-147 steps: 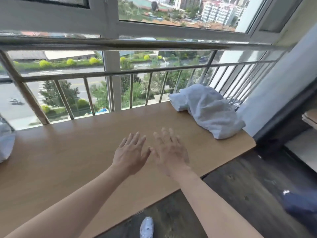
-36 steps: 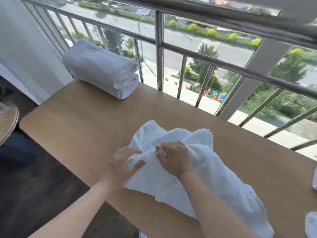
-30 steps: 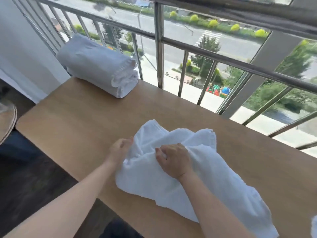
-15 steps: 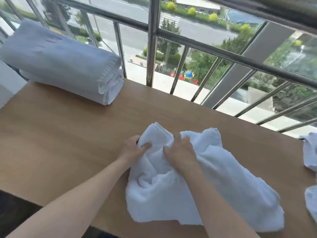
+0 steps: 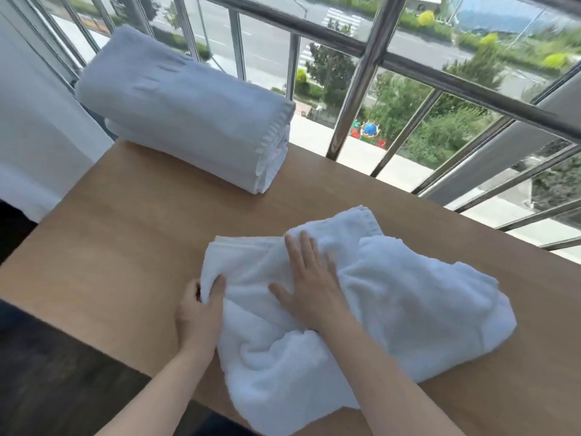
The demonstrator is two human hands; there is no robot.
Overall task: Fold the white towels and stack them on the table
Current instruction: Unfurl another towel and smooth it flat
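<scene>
A white wall panel [image 5: 31,127] is filling the far left of the frame, and dark flooring [image 5: 47,388] is showing in the lower left corner below the table edge. In the upper left, a pile of folded towels [image 5: 182,105] is lying on the far left corner of the wooden table [image 5: 110,247], its layered edges facing right and its back sitting close against the bars of the metal railing [image 5: 361,73].

Low in the frame and left of centre, the left hand [image 5: 196,313] is grasping the left edge of a loose white towel [image 5: 408,309]. The thumb is lying over the fabric, and the fingers are curling under the edge, where they are mostly hidden. Just to its right, at the centre of the frame, the right hand [image 5: 309,284] is lying flat on the same towel, fingers straight and spread, palm pressing down on the cloth without gripping it.

This towel is sprawling rumpled across the lower centre and right of the table, apart from the folded pile. Its near edge is reaching the table's front edge at the bottom of the frame.

Across the top and right of the frame, the railing is running diagonally, with a road, trees and shrubs showing through the glass behind it.
</scene>
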